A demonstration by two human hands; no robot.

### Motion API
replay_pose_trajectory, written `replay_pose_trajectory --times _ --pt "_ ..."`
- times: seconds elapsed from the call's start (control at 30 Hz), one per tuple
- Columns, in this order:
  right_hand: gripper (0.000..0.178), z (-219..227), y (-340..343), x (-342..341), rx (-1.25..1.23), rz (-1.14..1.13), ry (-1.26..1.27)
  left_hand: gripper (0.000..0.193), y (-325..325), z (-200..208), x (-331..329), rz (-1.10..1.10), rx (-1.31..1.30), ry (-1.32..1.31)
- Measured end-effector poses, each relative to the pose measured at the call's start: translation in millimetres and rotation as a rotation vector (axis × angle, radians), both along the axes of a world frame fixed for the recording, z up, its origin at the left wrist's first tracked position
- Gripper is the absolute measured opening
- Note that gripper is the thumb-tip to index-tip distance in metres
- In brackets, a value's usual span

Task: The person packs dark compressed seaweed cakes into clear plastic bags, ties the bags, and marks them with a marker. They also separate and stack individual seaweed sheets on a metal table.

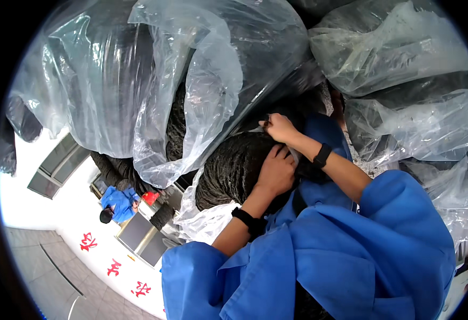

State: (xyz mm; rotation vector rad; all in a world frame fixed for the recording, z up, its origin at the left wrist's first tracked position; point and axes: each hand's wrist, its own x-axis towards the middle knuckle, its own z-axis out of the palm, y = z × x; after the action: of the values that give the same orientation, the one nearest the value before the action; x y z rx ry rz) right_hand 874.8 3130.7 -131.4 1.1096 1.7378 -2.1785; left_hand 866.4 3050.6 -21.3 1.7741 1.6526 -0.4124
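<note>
A thick, dark bundle of stringy strands (231, 165) lies before me, partly wrapped in clear plastic film (207, 218). My left hand (278, 173) has its fingers bent over the bundle's right end, closed against it. Just beyond, my right hand (280, 128) is closed in a pinch. Something small and dark shows at its fingertips, too hidden to name. A pale edge of film runs close to those fingertips. Black bands circle both wrists. The underside of the bundle and the left fingertips are hidden.
Large clear plastic bags (106, 80) of dark material rise in front and to the left. More filled bags (415, 117) are stacked at right. Far left, a person in blue (117, 205) bends near a red object (149, 198). Red characters mark the white wall (98, 258).
</note>
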Motion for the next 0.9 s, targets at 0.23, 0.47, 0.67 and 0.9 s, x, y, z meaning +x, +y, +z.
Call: replay_pose_trajectory --times 0.23,0.47,0.67,0.9 --pt "0.01 42 -1 6 0.264 -0.035 0.293 0.037 3 -5 -39 0.288 0.122 -0.056" --pt "0.024 24 -21 71 0.324 -0.137 0.245 0.03 8 -19 -60 0.305 0.206 -0.22" --pt "0.026 26 -26 84 0.385 -0.008 0.294 0.032 -11 -32 -66 0.36 0.259 -0.295" --pt "0.029 21 -33 71 0.071 -0.18 -0.028 0.029 -5 -24 -78 -0.086 0.355 0.012"
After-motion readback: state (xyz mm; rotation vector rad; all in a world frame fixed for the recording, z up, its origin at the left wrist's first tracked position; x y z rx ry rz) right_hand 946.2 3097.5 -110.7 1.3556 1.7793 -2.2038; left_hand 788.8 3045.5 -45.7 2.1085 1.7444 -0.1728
